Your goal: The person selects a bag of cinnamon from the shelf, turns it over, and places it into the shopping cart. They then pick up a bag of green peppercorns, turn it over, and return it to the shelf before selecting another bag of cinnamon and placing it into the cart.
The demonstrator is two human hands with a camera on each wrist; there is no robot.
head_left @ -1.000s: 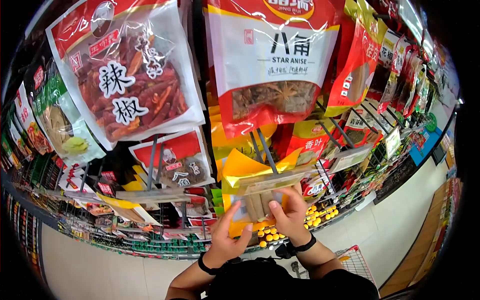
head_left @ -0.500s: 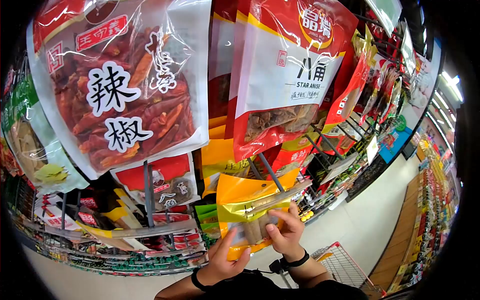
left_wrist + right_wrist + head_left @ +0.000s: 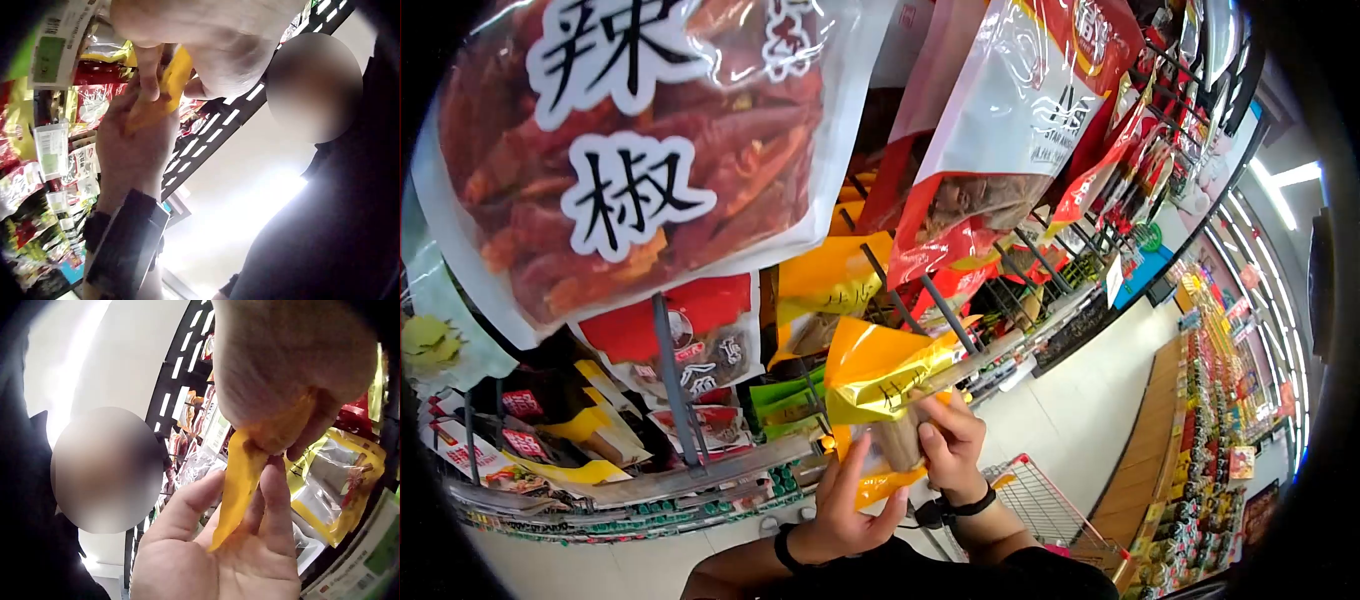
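Observation:
Both hands hold a yellow-and-gold bag of cinnamon bark [image 3: 878,375], its brown sticks showing through the clear window. The right hand [image 3: 952,445] grips its right side, thumb on the front over the window. At the lower left, the left hand [image 3: 845,505] has the bag's edge between thumb and fingers. From the right wrist view, the bag's yellow underside [image 3: 240,487] stands edge-on in the left palm [image 3: 219,569]. In the left wrist view, the right hand [image 3: 140,131] is behind the bag. A price-tag rail overlaps the bag's top right.
A large bag of dried chillies [image 3: 650,190] hangs close at the upper left, a star anise bag [image 3: 990,150] beside it. Metal hooks [image 3: 945,310] jut out around the bag. A shopping cart [image 3: 1040,510] stands at the lower right near an aisle.
The head view has turned rightward and come closer to the hanging bags, showing more of the aisle. Both hands keep hold of the cinnamon bag, now tilted more; the right thumb has shifted slightly on it.

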